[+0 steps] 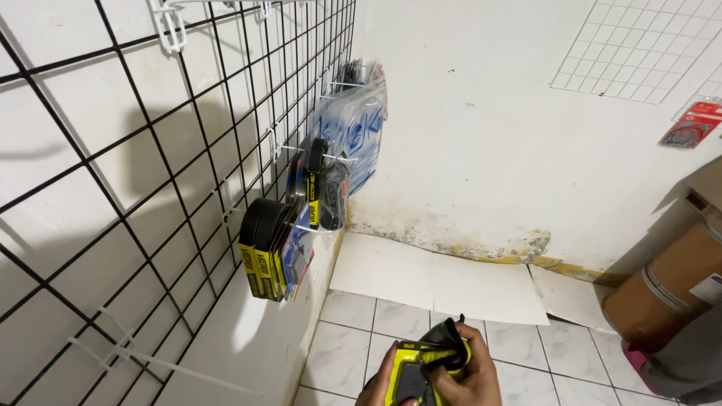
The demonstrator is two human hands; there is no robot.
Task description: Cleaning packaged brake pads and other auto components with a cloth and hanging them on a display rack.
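Observation:
At the bottom edge of the head view, my left hand and my right hand together hold a black rubber belt in a yellow cardboard sleeve. The left fingers curl around its left side and the right hand wraps its right side. On the black wire grid panel to the left, more black belts in yellow sleeves hang from white hooks, with others higher up and clear plastic packets with blue print behind them.
White wall ahead with stained base. Flat white cardboard sheets lie on the tiled floor. A brown cardboard drum leans at the right. A white wire grid and a red packet hang at the upper right.

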